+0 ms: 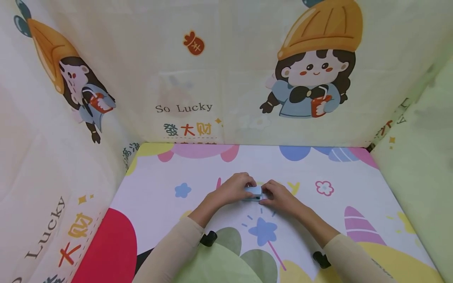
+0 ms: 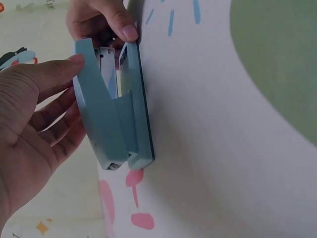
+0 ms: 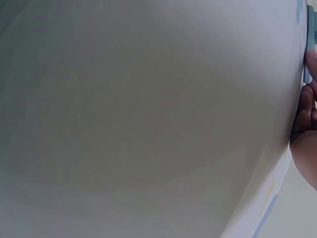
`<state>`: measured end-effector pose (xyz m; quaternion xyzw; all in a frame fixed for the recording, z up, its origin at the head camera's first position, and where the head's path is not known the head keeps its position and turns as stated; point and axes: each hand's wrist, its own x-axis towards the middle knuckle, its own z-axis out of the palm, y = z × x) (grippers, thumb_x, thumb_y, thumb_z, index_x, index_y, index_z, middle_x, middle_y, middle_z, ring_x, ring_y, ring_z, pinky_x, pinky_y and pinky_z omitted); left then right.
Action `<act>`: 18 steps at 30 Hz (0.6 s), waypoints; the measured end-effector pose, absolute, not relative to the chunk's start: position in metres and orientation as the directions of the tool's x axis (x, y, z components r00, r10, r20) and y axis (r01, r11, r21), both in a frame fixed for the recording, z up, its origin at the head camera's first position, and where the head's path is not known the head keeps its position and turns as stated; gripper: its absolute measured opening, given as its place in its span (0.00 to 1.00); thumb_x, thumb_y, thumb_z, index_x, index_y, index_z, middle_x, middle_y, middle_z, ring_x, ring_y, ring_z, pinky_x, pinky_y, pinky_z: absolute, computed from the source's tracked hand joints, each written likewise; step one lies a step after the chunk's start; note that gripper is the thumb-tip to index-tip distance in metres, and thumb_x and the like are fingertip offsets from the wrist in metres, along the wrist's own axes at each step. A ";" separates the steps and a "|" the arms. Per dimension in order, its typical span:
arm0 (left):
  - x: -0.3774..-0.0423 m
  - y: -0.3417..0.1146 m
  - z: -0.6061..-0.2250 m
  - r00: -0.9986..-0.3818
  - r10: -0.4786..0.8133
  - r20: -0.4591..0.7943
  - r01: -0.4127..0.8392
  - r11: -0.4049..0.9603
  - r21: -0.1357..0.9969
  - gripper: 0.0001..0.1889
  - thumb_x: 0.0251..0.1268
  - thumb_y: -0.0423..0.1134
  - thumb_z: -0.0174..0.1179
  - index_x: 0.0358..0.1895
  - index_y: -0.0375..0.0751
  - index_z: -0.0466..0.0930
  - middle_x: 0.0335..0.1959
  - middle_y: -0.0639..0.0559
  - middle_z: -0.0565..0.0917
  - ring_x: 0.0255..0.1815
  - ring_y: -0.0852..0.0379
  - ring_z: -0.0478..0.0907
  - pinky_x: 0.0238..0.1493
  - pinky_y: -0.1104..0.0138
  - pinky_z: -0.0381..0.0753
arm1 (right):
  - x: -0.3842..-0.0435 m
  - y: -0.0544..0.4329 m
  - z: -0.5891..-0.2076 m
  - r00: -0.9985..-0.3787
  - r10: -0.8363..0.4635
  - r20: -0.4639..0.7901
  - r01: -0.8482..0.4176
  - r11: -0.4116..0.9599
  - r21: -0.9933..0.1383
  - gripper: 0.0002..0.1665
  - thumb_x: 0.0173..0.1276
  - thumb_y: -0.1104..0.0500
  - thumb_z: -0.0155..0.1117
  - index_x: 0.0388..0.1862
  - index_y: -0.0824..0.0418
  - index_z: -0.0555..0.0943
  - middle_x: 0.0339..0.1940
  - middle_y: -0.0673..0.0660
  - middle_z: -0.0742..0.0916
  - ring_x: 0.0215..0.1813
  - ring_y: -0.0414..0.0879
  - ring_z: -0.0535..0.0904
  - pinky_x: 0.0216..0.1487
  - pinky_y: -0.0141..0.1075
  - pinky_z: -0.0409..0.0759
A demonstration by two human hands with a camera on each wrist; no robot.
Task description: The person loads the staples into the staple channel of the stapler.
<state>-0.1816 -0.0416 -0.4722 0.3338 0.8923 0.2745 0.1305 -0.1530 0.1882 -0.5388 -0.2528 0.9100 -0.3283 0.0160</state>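
Observation:
A light blue stapler (image 1: 254, 191) stands on the patterned tabletop, between both hands. In the left wrist view the stapler (image 2: 99, 111) has its upper arm raised from its base, and a metal staple rail shows in the gap. My left hand (image 1: 231, 190) grips the upper arm, thumb on one side and fingers on the other. At the front end, my right hand (image 1: 281, 198) pinches the base, its thumb (image 2: 130, 32) on the tip and its other fingers curled, partly hidden behind the stapler. The right wrist view catches only the right hand (image 3: 308, 124) at its edge.
The tabletop (image 1: 155, 220) has a white cover printed with stars, flowers and coloured shapes. Pale printed cloth walls (image 1: 244, 78) enclose it at the back and both sides. Dark wrist devices (image 1: 209, 238) sit at both sleeves.

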 end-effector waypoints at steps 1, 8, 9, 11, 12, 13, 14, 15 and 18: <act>-0.181 -0.043 -0.472 -0.745 0.665 -0.048 0.521 0.626 0.581 0.15 0.61 0.38 0.75 0.50 0.40 0.88 0.44 0.51 0.85 0.43 0.56 0.80 0.46 0.72 0.78 | -0.153 0.188 -0.539 -0.871 -0.472 0.133 -0.449 0.659 -0.603 0.22 0.57 0.56 0.83 0.46 0.62 0.84 0.39 0.51 0.82 0.40 0.41 0.75 0.45 0.35 0.79; -0.179 -0.055 -0.473 -0.756 0.654 -0.038 0.519 0.633 0.574 0.13 0.62 0.36 0.74 0.48 0.39 0.87 0.43 0.51 0.85 0.44 0.57 0.80 0.50 0.68 0.81 | -0.152 0.189 -0.535 -0.865 -0.489 0.114 -0.453 0.663 -0.596 0.22 0.58 0.57 0.82 0.47 0.63 0.84 0.41 0.52 0.82 0.42 0.42 0.76 0.47 0.36 0.80; -0.179 -0.055 -0.473 -0.755 0.655 -0.036 0.521 0.631 0.575 0.13 0.62 0.36 0.73 0.48 0.39 0.87 0.43 0.50 0.85 0.44 0.57 0.80 0.51 0.67 0.81 | -0.152 0.189 -0.534 -0.863 -0.492 0.114 -0.455 0.661 -0.597 0.22 0.58 0.57 0.81 0.48 0.64 0.84 0.41 0.52 0.82 0.42 0.42 0.76 0.47 0.36 0.80; -0.179 -0.056 -0.472 -0.750 0.661 -0.029 0.528 0.625 0.575 0.12 0.63 0.36 0.73 0.48 0.39 0.87 0.43 0.50 0.85 0.44 0.56 0.80 0.51 0.66 0.81 | -0.152 0.190 -0.535 -0.861 -0.496 0.115 -0.459 0.658 -0.597 0.21 0.59 0.57 0.81 0.48 0.64 0.84 0.41 0.52 0.82 0.42 0.42 0.77 0.47 0.36 0.80; -0.179 -0.056 -0.472 -0.747 0.664 -0.024 0.534 0.621 0.574 0.12 0.62 0.35 0.73 0.48 0.39 0.87 0.43 0.50 0.85 0.44 0.56 0.80 0.51 0.66 0.81 | -0.153 0.190 -0.535 -0.860 -0.497 0.115 -0.459 0.657 -0.598 0.21 0.59 0.58 0.81 0.48 0.64 0.84 0.41 0.53 0.82 0.42 0.42 0.77 0.47 0.36 0.80; -0.179 -0.056 -0.471 -0.745 0.667 -0.021 0.538 0.619 0.573 0.12 0.62 0.35 0.73 0.47 0.39 0.87 0.43 0.50 0.85 0.44 0.56 0.80 0.50 0.66 0.81 | -0.153 0.190 -0.535 -0.861 -0.496 0.113 -0.457 0.658 -0.599 0.21 0.59 0.58 0.81 0.48 0.64 0.83 0.41 0.52 0.82 0.42 0.42 0.77 0.47 0.36 0.80; -0.179 -0.056 -0.470 -0.744 0.668 -0.019 0.541 0.618 0.570 0.12 0.62 0.35 0.73 0.47 0.39 0.87 0.43 0.50 0.85 0.44 0.56 0.80 0.50 0.66 0.81 | -0.153 0.190 -0.535 -0.862 -0.495 0.111 -0.455 0.659 -0.599 0.21 0.59 0.58 0.81 0.48 0.64 0.83 0.41 0.52 0.82 0.42 0.42 0.77 0.47 0.35 0.80; -0.179 -0.055 -0.470 -0.743 0.669 -0.018 0.543 0.619 0.568 0.11 0.62 0.35 0.74 0.46 0.39 0.87 0.42 0.50 0.85 0.43 0.56 0.79 0.50 0.66 0.81 | -0.153 0.190 -0.535 -0.862 -0.496 0.109 -0.455 0.659 -0.599 0.21 0.59 0.58 0.81 0.48 0.64 0.83 0.41 0.52 0.82 0.42 0.42 0.77 0.47 0.35 0.80; -0.179 -0.053 -0.468 -0.743 0.669 -0.020 0.546 0.622 0.562 0.11 0.61 0.35 0.74 0.45 0.39 0.87 0.41 0.51 0.85 0.42 0.57 0.79 0.48 0.67 0.81 | -0.152 0.190 -0.535 -0.864 -0.493 0.104 -0.451 0.663 -0.597 0.21 0.59 0.58 0.81 0.48 0.64 0.83 0.41 0.52 0.82 0.42 0.42 0.77 0.47 0.35 0.81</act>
